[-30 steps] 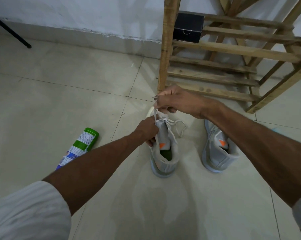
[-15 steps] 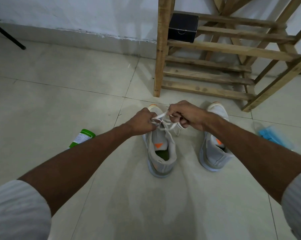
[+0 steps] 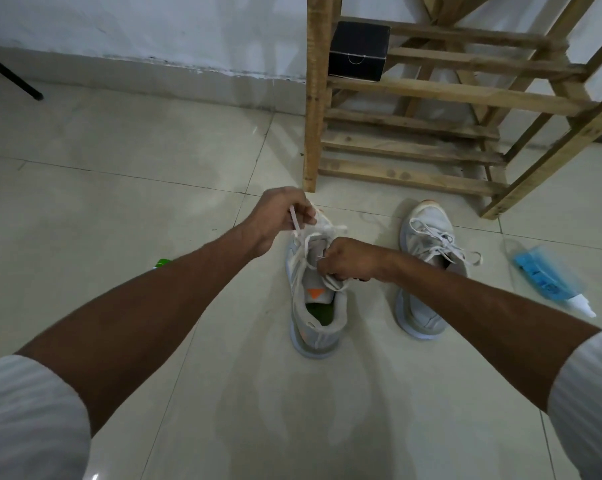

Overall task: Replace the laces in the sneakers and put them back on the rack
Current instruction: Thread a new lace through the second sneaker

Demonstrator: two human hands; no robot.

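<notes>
Both grips are clamped on the white lace [image 3: 327, 231]. The left grip [image 3: 279, 216] pinches one end between thumb and fingers above the toe end of the near sneaker [image 3: 318, 317]. The right grip [image 3: 348, 259], fingers curled tight, holds another run of it over the tongue.

The tiled floor [image 3: 119, 202] carries everything. The wooden rack [image 3: 459, 95] stands against the wall just beyond both shoes, with a black box [image 3: 356, 51] on an upper slat. The near sneaker sits heel toward the person. The second sneaker [image 3: 426, 233] lies just beside it on the right, laced, with its ends loose. A blue wrapper [image 3: 542, 271] lies further right, and the green tip of a can [image 3: 162, 263] shows behind the left forearm.

The step looks like drawing the lace through the upper eyelets or starting the knot. Nothing pins the shoe, so an uneven pull could drag or tip it. One end could also run short, or slip back out of an eyelet if the left pinch gives. Neither shoe is on the rack yet.
</notes>
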